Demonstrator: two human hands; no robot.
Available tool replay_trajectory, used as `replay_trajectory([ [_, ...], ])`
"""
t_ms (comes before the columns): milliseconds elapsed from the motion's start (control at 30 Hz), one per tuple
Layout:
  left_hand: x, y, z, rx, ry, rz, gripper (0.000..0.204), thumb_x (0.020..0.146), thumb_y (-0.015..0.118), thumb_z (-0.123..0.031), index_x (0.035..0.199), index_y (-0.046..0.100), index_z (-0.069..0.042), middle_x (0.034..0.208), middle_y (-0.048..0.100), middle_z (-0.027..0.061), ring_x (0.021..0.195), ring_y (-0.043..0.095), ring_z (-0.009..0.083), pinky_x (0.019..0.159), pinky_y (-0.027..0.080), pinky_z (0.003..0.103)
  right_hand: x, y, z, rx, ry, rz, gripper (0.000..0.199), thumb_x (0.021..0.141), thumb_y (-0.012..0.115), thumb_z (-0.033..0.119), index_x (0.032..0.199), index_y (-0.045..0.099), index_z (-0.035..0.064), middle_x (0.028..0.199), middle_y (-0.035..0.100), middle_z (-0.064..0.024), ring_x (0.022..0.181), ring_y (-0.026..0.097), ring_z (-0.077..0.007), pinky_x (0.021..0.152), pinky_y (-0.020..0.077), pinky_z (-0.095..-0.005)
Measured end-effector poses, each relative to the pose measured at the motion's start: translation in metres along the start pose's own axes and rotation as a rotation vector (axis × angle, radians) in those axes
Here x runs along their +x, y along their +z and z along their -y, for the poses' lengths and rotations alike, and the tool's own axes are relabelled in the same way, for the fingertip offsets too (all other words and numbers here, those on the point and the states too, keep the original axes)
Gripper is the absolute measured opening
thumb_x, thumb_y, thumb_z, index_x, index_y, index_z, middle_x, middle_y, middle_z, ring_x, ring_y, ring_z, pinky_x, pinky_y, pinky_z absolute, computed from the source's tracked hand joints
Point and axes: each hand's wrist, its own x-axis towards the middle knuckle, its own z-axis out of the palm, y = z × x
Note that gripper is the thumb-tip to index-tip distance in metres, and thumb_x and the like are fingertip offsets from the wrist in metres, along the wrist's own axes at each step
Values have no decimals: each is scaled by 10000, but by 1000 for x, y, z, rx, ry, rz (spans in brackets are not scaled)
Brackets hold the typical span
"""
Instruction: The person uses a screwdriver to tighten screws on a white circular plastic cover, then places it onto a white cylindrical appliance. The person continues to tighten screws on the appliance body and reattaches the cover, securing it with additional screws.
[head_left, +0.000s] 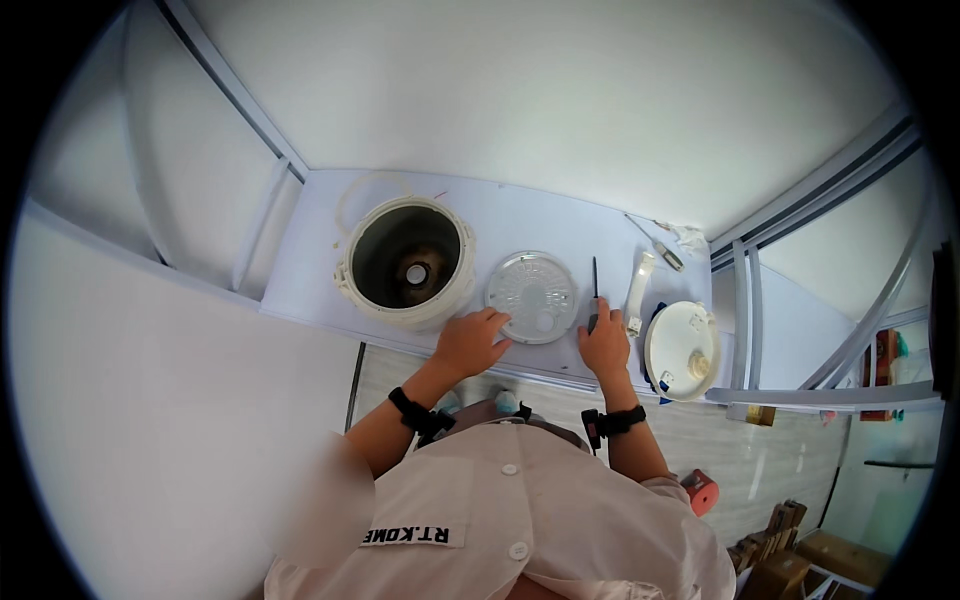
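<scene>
My left hand is at the lower left rim of a round, silvery ribbed metal disc lying flat on the table. Its thumb and fingers are apart, and the fingertips seem to touch the rim. To the right of the disc, my right hand has its fingers round the dark handle of a screwdriver, whose thin shaft points away from me. The deep, cream-white body of a rice cooker stands upright to the left of the disc, open at the top, with a brownish bottom inside.
Right of my right hand lie a curved white handle and a round white lid. Behind them rests a second screwdriver beside a crumpled clear bag. A pale cable loops behind the cooker. Metal frame posts border the table.
</scene>
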Motion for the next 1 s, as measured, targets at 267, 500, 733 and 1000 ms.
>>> replay_trajectory([
  [267,-5,-12,-6,-68,142,-89,343,930,756,-246,1250,733,-124,1182,725,47,997,727,275,785,597,419,3,3,-10,71,-25,-99,677,909,748,185,1527,499,70,1180,640,-225,1046,693,-441,847,589,-527],
  [500,-10,-59,-21,-50,428,-265,299,861,814,-154,1157,777,-133,1088,749,25,866,716,258,717,582,379,-10,-54,36,391,-249,-199,494,941,746,152,1392,622,-6,1141,649,-210,973,681,-406,828,557,-476],
  [733,-29,-122,-18,26,478,-509,231,797,825,-100,1022,771,-115,983,732,22,805,680,250,685,560,377,-27,-89,107,606,-474,-162,410,913,846,190,1219,704,-43,1083,662,-186,925,676,-372,793,562,-422],
  [1000,-66,-167,50,152,244,-519,308,777,834,-130,1081,789,-109,1164,767,50,1225,678,298,1151,475,517,-34,-79,149,639,-679,-134,375,908,850,175,1191,699,-18,1099,651,-166,922,678,-352,770,564,-417],
])
